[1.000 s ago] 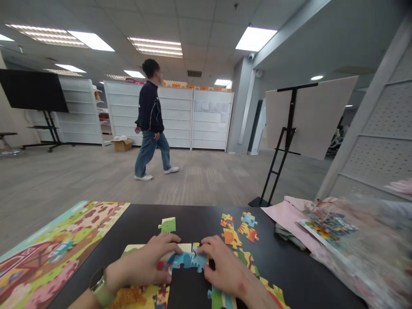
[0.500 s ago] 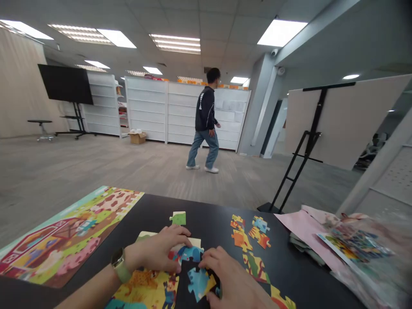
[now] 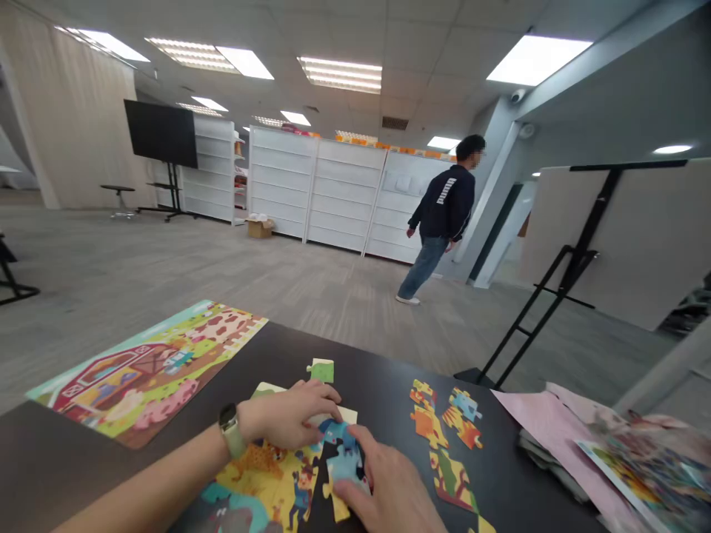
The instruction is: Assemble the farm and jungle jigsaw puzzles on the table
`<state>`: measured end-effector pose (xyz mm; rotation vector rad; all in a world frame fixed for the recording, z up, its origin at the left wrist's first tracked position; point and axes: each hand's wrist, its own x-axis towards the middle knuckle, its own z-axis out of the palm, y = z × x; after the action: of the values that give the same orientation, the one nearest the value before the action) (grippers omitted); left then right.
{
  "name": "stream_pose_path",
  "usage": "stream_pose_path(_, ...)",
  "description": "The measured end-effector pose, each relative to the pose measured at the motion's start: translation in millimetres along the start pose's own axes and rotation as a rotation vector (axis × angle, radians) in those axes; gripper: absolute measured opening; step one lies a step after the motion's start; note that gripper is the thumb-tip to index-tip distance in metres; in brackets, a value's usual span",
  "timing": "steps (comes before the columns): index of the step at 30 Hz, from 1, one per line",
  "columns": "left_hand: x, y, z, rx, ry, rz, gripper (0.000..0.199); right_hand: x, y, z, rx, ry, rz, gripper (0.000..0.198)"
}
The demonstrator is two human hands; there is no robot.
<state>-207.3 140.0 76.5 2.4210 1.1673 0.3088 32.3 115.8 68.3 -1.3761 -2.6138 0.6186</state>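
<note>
A partly joined jigsaw puzzle (image 3: 272, 477) lies on the black table, showing a spotted animal on yellow ground. Over its upper part rests my left hand (image 3: 292, 414), a watch on the wrist, its fingers spread and bent near a blue section. My right hand (image 3: 392, 485) grips a light-blue puzzle piece (image 3: 343, 465) between thumb and fingers, at the puzzle's right side. The fingers partly cover that piece and its neighbours. Beyond my left fingers sits a loose green puzzle piece (image 3: 322, 370).
Several loose puzzle pieces (image 3: 427, 426) lie to the right. A farm picture board (image 3: 149, 370) is at the left of the table (image 3: 383, 363). Pink packaging (image 3: 547, 422) and plastic wrap lie at the right edge. A person (image 3: 441, 215) walks beyond, near a black easel stand (image 3: 578, 266).
My view has tilted and turned slightly left. My right hand has brought the light-blue piece up closer to the joined blue section. The person has walked right.
</note>
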Motion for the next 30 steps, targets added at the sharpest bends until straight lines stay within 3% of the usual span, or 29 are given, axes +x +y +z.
stream_pose_path(3, 0, 0, 1, 0.004, 0.016, 0.005, 0.047, 4, -1, 8, -0.065, 0.030, 0.028, 0.033)
stream_pose_path(6, 0, 0, 2, 0.007, 0.019, 0.012, 0.047, 3, 0, 9, 0.004, 0.068, -0.008, 0.026)
stream_pose_path(9, 0, -1, 2, 0.008, 0.014, 0.017, 0.047, -3, 4, -1, 0.094, 0.093, -0.117, 0.029)
stream_pose_path(12, -1, -3, 3, 0.010, 0.013, 0.017, 0.046, -8, 9, -11, 0.141, 0.006, -0.195, 0.039)
stream_pose_path(15, -1, -3, 3, 0.008, 0.015, 0.020, 0.044, -9, 11, -13, 0.160, -0.037, -0.174, 0.041)
stream_pose_path(30, -1, 0, 0, 0.011, 0.009, 0.015, 0.046, -6, 5, -5, 0.191, 0.099, -0.213, 0.031)
